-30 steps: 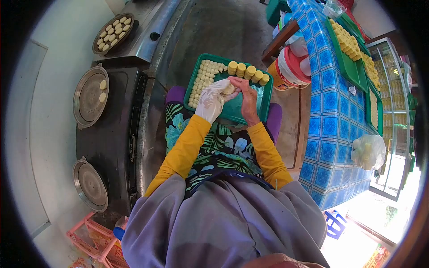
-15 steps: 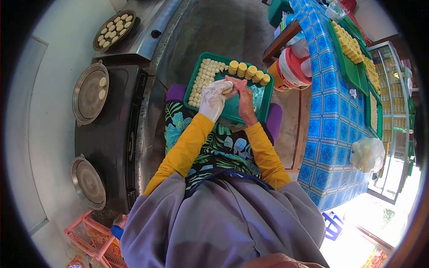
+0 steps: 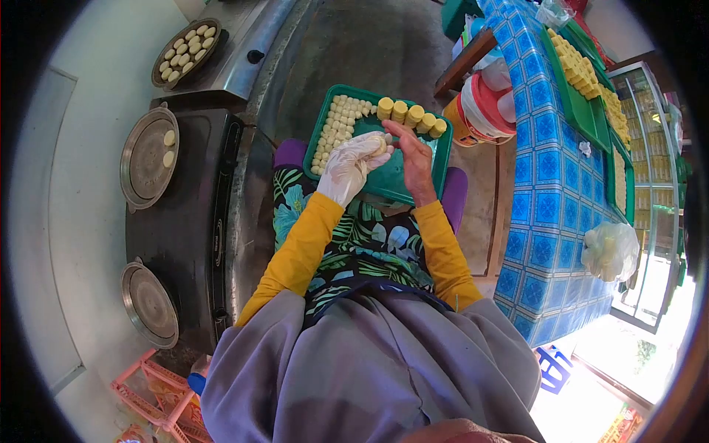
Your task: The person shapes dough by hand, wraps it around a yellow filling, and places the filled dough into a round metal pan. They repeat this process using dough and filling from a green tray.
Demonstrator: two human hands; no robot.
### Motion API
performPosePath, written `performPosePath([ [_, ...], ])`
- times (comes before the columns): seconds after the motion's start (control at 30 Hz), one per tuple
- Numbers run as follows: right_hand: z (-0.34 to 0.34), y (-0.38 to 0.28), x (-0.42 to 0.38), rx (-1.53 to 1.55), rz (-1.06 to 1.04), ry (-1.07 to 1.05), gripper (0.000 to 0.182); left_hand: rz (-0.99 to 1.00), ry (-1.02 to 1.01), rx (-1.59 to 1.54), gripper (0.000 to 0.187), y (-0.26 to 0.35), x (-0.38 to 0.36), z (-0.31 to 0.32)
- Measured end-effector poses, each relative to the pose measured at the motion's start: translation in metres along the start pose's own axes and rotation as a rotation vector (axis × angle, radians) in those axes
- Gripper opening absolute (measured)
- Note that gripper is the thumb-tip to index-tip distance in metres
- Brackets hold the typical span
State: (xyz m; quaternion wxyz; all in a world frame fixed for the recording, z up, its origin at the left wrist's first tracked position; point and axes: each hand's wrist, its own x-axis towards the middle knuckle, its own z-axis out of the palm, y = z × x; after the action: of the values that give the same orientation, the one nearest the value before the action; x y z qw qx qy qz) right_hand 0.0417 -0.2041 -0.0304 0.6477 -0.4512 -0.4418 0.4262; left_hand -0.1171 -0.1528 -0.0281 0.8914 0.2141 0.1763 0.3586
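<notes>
My left hand (image 3: 351, 164), in a thin white glove, curls around a piece of pale dough (image 3: 382, 143), mostly hidden by the fingers. Bare and flat, my right hand (image 3: 418, 162) has its fingers stretched toward the left fingertips; whether they touch is hard to see. Both hands are above a green tray (image 3: 390, 193) on my lap. Rows of small white dough balls (image 3: 341, 118) fill the tray's left side. Short stacks of yellow rounds (image 3: 399, 111) stand along its far edge.
At left, a dark stove (image 3: 185, 221) carries a pan with two pale rounds (image 3: 144, 166) and another pan (image 3: 150, 304). A further pan (image 3: 185, 55) holds several rounds. On the right are a blue-clothed table (image 3: 543, 221), yellow pieces on green trays (image 3: 587, 122) and a red-lidded bucket (image 3: 484, 111).
My hands have moved apart a little: the right palm has drawn right and opened away from the gloved left hand, and more of the dough shows in the left fingers.
</notes>
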Motion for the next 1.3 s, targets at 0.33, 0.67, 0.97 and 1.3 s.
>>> performPosePath([
  [0.33,0.006,0.014,-0.021,0.211,0.054,0.109,0.034,0.153,0.074,0.294,0.038,-0.003,-0.005,0.017],
  [0.67,0.020,0.009,-0.029,-0.208,-0.076,0.129,0.032,0.022,0.154,-0.154,0.045,-0.011,0.008,0.002],
  [0.97,0.064,-0.024,-0.010,0.277,0.025,0.222,0.080,0.218,0.118,0.160,0.071,-0.038,-0.001,0.042],
  [1.3,0.035,-0.002,0.024,0.029,-0.062,0.433,0.083,0.225,0.326,0.129,0.045,-0.040,-0.012,0.022],
])
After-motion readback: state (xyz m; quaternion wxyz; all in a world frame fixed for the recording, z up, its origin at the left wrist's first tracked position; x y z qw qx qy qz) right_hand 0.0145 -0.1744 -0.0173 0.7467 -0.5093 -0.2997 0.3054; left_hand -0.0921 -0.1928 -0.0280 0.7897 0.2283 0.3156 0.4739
